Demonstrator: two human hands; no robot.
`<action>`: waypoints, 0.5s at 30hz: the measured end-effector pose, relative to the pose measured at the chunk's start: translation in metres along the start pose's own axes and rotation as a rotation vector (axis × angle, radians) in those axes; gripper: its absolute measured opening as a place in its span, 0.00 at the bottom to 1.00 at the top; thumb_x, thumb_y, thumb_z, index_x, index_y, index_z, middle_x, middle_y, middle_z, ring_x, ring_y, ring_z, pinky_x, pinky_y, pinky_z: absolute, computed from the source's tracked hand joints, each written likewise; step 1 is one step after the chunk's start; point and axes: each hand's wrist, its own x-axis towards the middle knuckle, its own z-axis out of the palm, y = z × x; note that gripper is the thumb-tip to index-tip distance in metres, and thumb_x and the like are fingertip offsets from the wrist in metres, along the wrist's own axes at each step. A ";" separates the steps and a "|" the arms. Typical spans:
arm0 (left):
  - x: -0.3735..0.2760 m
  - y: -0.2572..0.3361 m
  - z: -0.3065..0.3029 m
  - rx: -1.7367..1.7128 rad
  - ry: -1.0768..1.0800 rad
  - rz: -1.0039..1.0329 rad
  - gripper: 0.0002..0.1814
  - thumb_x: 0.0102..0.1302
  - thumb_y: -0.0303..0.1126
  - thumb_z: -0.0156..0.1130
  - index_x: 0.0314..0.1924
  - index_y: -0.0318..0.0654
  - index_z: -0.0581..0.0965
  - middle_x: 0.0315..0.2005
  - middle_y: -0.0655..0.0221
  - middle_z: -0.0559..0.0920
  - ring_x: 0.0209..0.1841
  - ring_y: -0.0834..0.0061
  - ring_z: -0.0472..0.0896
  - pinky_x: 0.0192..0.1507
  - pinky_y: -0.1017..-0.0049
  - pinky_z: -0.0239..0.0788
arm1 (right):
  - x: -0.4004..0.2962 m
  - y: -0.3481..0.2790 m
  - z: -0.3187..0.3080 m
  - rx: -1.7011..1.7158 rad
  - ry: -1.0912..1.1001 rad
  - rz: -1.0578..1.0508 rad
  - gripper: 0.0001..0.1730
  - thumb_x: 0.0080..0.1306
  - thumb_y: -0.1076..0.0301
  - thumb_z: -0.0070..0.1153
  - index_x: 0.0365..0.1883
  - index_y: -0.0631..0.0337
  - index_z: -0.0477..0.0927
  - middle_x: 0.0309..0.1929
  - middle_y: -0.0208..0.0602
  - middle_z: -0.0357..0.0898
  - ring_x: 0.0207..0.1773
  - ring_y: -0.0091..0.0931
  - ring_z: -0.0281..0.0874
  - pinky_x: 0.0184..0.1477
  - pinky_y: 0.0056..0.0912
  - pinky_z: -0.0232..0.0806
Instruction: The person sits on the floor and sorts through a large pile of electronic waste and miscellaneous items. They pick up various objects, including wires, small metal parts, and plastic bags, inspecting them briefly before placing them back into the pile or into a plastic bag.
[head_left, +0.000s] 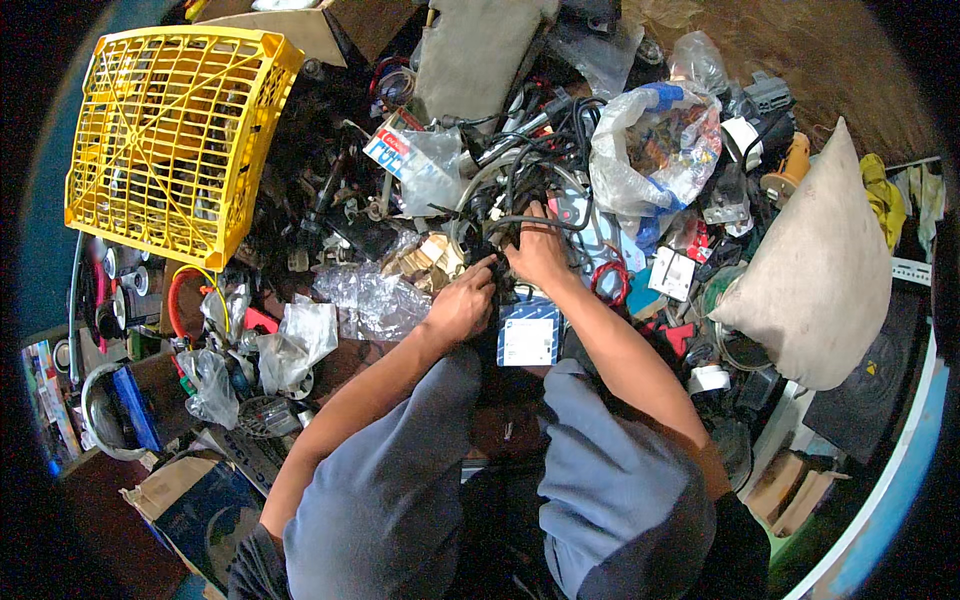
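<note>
Both my hands reach into a heap of mixed parts ahead of my knees. My left hand (466, 301) rests at a dark part (487, 251), its index finger stretched towards it; whether it grips anything cannot be told. Just to the right, my right hand (538, 251) lies beside the same dark part, under a black cable (551, 222) that crosses near its fingers. Its fingertips are partly hidden among the cables. A blue and white packet (529, 334) lies below the hands. Crumpled clear plastic (375, 300) is to the left, and a red coiled wire (611, 281) to the right.
A yellow plastic crate (172, 142) stands tilted at the upper left. An open plastic bag (626, 154) of small parts sits at the upper right, with a stuffed pale sack (821, 277) beyond it. A torn cardboard box (187, 510) is at the lower left.
</note>
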 end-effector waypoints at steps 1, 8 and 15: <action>0.000 0.002 -0.004 0.003 -0.015 -0.005 0.19 0.60 0.25 0.61 0.52 0.30 0.81 0.66 0.49 0.72 0.74 0.54 0.66 0.72 0.63 0.66 | -0.002 0.004 0.004 0.001 0.020 -0.014 0.34 0.60 0.56 0.69 0.56 0.74 0.75 0.61 0.58 0.70 0.71 0.53 0.63 0.73 0.55 0.58; -0.001 -0.003 0.007 0.031 0.020 0.016 0.17 0.59 0.26 0.62 0.49 0.30 0.81 0.62 0.51 0.76 0.75 0.55 0.66 0.71 0.63 0.67 | -0.039 0.001 -0.002 0.182 -0.049 -0.172 0.17 0.68 0.68 0.60 0.53 0.65 0.79 0.59 0.53 0.75 0.64 0.51 0.71 0.65 0.50 0.66; 0.001 -0.001 0.011 0.023 0.117 0.039 0.16 0.57 0.28 0.63 0.45 0.28 0.81 0.57 0.52 0.78 0.74 0.58 0.66 0.73 0.67 0.64 | -0.068 0.022 -0.002 0.523 0.165 -0.122 0.15 0.69 0.75 0.56 0.54 0.63 0.81 0.53 0.48 0.81 0.56 0.45 0.79 0.61 0.45 0.71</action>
